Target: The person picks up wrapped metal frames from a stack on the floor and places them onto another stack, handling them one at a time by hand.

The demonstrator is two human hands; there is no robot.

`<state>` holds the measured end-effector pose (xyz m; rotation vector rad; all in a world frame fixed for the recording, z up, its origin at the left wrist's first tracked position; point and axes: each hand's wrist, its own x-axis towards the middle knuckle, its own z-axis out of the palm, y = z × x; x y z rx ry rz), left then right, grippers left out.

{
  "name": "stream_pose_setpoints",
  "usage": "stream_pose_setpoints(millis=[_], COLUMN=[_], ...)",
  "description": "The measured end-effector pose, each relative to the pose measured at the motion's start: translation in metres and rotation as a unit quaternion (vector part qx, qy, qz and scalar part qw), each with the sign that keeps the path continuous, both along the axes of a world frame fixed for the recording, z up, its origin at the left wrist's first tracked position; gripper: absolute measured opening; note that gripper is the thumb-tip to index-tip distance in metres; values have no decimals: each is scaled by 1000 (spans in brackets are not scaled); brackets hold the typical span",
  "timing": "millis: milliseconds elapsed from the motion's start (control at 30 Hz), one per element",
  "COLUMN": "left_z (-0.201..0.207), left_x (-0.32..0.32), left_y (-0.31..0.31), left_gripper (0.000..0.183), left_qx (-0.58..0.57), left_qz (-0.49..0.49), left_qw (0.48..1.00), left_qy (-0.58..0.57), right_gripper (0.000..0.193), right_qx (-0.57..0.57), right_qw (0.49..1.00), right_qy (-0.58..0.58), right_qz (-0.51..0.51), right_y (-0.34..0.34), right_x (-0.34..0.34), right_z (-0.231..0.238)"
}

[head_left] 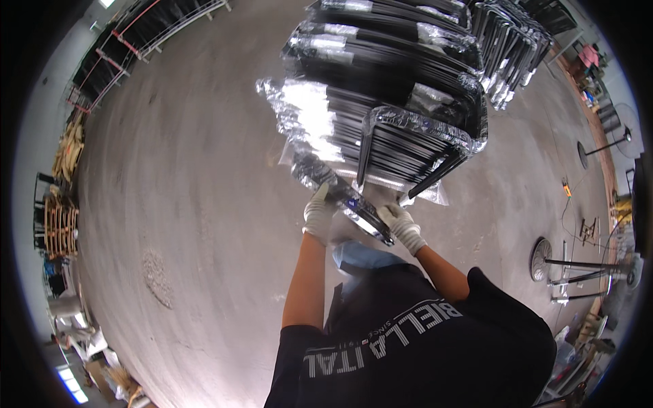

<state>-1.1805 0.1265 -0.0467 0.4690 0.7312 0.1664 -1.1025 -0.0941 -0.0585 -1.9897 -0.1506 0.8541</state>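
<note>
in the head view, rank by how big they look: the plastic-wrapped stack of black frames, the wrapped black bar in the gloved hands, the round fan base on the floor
1. stack of black frames
2. wrapped black bar
3. round fan base, though it lies farther from the camera, so its true size is unsure.

I'm seeing both hands, left (318, 212) and right (403, 226), wearing matt white cloth gloves and gripping a glossy black metal bar (343, 197) wrapped in crinkly clear plastic. The stacked frames (401, 88) are gleaming in shiny film. The concrete floor (190, 204) is looking rough and dull.
</note>
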Motion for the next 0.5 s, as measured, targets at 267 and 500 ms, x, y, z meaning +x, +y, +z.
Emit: stream_pose_setpoints(millis=[267,500], left_z=[6,-50], left_x=[-4,-16], left_y=[68,148], left_gripper=[60,56], left_qx=[-236,-213], left_qz=[60,-6], left_qw=[965,974], left_qy=[-95,80], right_gripper=[76,28], right_qx=[199,61], right_qw=[672,793], right_qy=[662,540], right_qz=[-265,-276], right_y=[-49,4], right_x=[-3,-37], right_z=[-138,-154])
